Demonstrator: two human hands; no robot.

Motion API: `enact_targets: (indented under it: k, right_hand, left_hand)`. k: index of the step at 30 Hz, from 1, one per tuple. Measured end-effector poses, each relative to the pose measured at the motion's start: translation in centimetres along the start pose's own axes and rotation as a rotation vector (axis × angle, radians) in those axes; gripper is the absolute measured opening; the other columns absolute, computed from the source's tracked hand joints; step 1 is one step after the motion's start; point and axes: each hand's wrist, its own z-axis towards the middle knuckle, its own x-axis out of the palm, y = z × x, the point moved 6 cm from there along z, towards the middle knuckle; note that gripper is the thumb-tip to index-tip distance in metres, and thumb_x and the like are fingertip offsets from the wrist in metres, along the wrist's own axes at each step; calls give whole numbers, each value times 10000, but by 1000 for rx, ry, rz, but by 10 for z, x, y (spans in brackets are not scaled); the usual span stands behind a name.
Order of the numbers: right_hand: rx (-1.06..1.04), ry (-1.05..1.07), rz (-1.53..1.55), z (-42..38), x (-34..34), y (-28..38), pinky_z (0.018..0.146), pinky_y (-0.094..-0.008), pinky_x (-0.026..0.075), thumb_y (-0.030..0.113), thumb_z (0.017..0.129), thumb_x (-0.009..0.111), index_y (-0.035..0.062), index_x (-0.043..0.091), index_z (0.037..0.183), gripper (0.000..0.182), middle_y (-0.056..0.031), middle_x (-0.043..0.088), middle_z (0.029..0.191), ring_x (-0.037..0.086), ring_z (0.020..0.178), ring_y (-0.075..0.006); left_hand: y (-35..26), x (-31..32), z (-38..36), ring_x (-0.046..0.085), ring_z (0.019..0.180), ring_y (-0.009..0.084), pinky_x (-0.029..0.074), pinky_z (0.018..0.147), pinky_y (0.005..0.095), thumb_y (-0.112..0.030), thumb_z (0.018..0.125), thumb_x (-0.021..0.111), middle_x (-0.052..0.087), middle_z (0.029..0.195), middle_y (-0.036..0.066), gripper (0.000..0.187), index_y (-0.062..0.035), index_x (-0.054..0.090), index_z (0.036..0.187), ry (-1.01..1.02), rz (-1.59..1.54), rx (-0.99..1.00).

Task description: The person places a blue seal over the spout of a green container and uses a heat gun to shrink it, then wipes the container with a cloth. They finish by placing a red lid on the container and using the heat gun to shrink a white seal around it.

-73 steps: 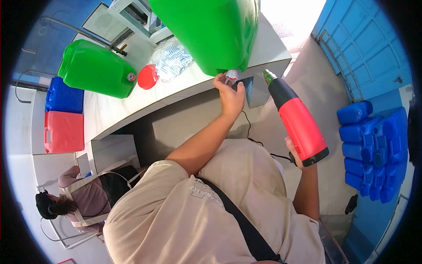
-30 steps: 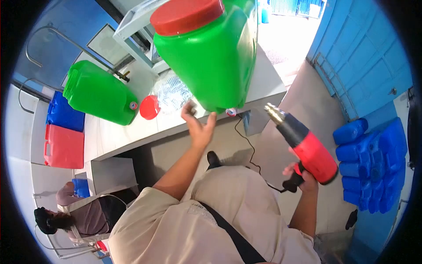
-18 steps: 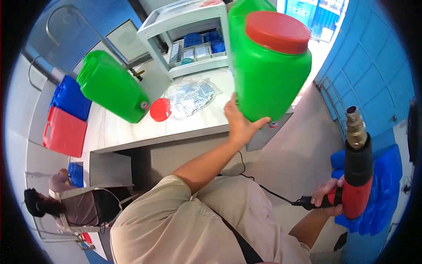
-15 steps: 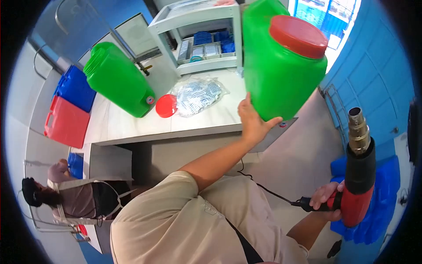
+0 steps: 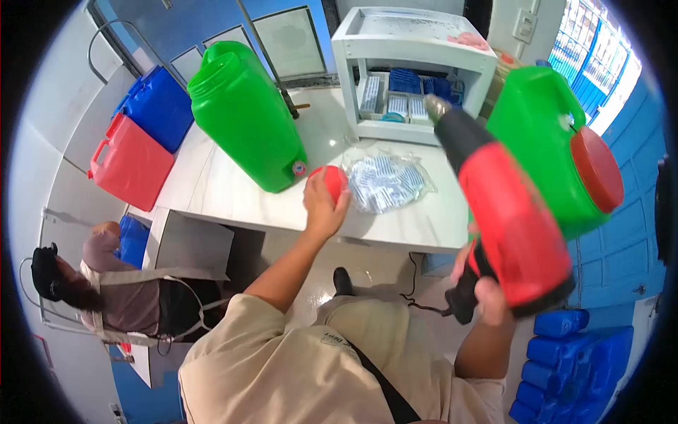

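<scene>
Heat gun (image 5: 512, 219) fills the right hand (image 5: 484, 286), blurred, hiding parts of the white shelf unit (image 5: 417, 53) and capped green jerrycan (image 5: 530, 127). The left hand (image 5: 326, 205) grips a red lid (image 5: 330, 181), partly covered by fingers, between the open green jerrycan (image 5: 247, 120) and a plastic bag (image 5: 387, 182) whose printed contents are illegible.
</scene>
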Motion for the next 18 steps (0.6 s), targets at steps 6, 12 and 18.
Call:
enact_targets:
  k: [6,12,18]
  right_hand:
    - [-220,13,-753,200,100,18,769,-367,520,165,921,659,0,616,1158,292,-115,691,937,654,816,-248]
    - [-70,-15,-1712,424,128,-34,971,-465,519,421,854,693,-45,585,1264,630,-309,668,1195,668,1112,-445]
    - [290,135,-1875,524,120,-105,941,-457,535,332,819,673,2,705,1190,498,-249,702,1182,697,1072,-378]
  left_hand:
    - [72,-12,-3,312,1432,494,272,1141,624,-535,850,704,346,1544,286,851,-71,445,1515,491,395,14]
    - [56,-54,14,328,1444,437,277,1150,552,-509,843,737,381,1532,270,776,-38,530,1424,604,-65,10]
    - [66,-39,0,329,1467,401,235,1169,592,-569,855,714,381,1565,225,824,-59,500,1465,788,187,114]
